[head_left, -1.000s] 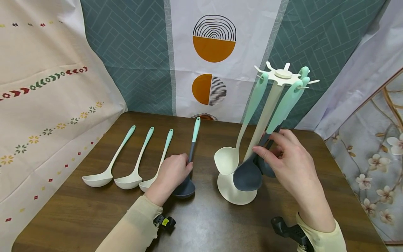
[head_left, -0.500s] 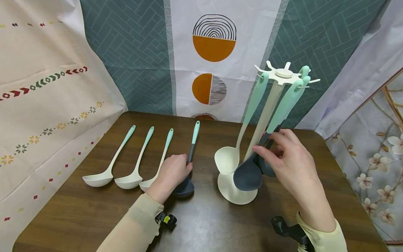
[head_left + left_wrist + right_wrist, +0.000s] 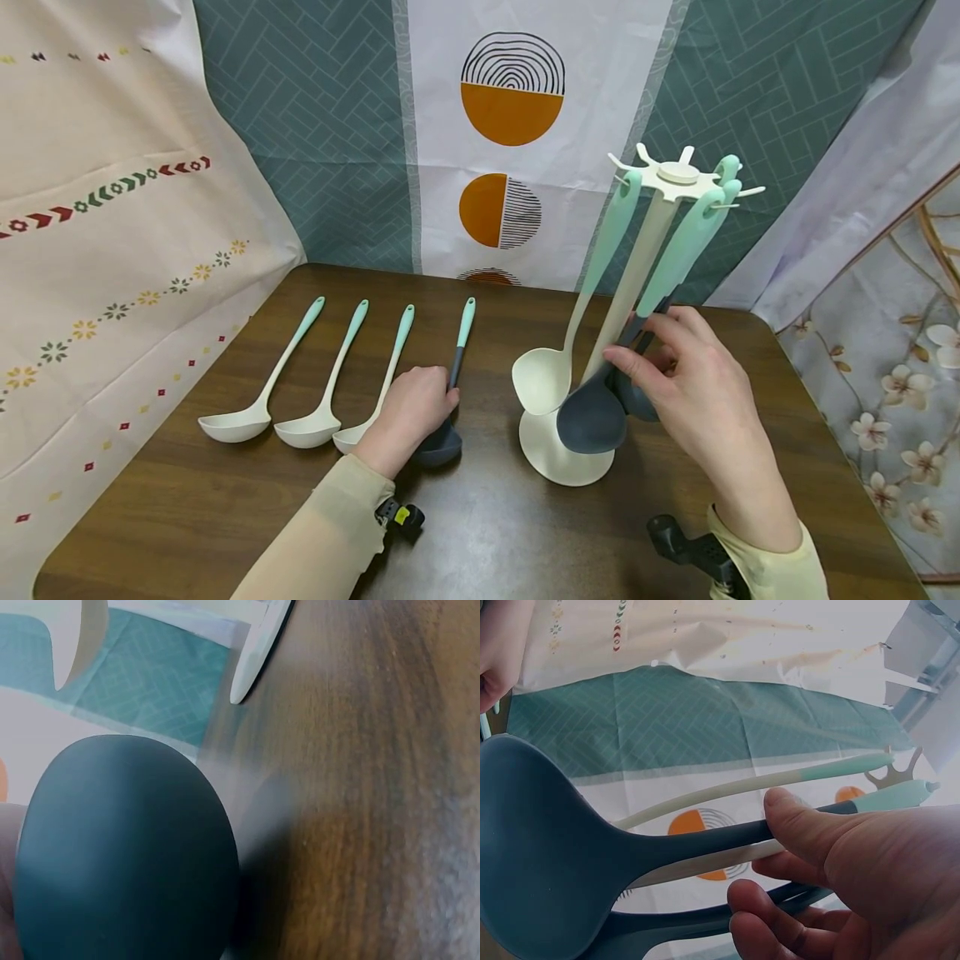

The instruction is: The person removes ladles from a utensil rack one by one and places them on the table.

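My left hand (image 3: 414,408) grips the dark grey shaft of a ladle (image 3: 439,448) with a mint handle, low over the table; the back of its bowl fills much of the left wrist view (image 3: 127,847). On the right, a cream utensil stand (image 3: 558,467) holds hanging ladles. Thumb and fingers of my right hand (image 3: 693,375) pinch the shaft of a dark ladle (image 3: 592,421) hanging there, seen closely in the right wrist view (image 3: 540,847). Just behind it hangs another dark ladle (image 3: 636,400), partly covered. A white ladle (image 3: 542,382) hangs at the stand's left.
Three white ladles with mint handles lie in a row left of my left hand: one far left (image 3: 236,425), one beside it (image 3: 309,430), and one (image 3: 401,337) partly behind the hand. Patterned cloths (image 3: 322,125) hang around the brown table (image 3: 195,492).
The mint handle end of the ladle in my left hand has come down and nearer, and its bowl has shifted slightly left. My right hand and the hanging ladles have stayed in place.
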Motion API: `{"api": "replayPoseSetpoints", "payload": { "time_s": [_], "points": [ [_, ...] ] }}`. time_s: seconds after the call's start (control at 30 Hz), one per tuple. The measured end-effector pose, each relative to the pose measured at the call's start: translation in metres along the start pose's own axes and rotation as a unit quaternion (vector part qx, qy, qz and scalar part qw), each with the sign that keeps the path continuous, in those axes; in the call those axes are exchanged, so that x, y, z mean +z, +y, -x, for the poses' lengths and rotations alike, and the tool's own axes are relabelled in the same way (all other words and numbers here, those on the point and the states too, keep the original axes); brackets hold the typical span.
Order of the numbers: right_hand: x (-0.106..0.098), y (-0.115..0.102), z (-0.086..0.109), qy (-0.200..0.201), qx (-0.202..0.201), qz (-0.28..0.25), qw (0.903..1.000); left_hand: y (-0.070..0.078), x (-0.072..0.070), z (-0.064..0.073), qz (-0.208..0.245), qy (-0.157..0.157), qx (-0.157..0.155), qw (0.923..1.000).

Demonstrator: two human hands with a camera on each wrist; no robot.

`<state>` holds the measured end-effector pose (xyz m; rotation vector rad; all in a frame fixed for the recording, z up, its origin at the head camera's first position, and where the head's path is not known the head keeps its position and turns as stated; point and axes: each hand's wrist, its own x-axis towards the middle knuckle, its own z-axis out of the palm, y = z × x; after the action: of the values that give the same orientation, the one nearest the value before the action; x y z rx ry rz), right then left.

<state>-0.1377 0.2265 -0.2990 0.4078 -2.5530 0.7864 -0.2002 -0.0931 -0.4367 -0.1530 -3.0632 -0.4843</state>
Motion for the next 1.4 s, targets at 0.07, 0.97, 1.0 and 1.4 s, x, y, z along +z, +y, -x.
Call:
{"api": "replayPoseSetpoints", "payload": {
  "time_s": [0.07,0.97,1.0,1.4],
  "points": [
    [-0.0001,0.0002,-0.0004,-0.001,0.000,-0.001,1.0000,0.0000,0.0004,-0.0009,-0.004,-0.004,-0.002,1.0000],
    [-0.0009,0.0016,0.0008,0.003,-0.005,-0.006,1.0000,0.0023,-0.0013,-0.0015,-0.035,-0.028,-0.017,0.9988],
    [-0.0011,0.0013,0.0011,0.004,-0.005,-0.006,1.0000,0.0024,-0.0013,-0.0012,-0.036,-0.027,-0.017,0.9988],
    [-0.0012,0.0016,0.0007,0.003,-0.007,-0.007,0.9999,0.0035,-0.0025,0.0008,-0.056,-0.008,-0.014,0.9983]
  ]
}}
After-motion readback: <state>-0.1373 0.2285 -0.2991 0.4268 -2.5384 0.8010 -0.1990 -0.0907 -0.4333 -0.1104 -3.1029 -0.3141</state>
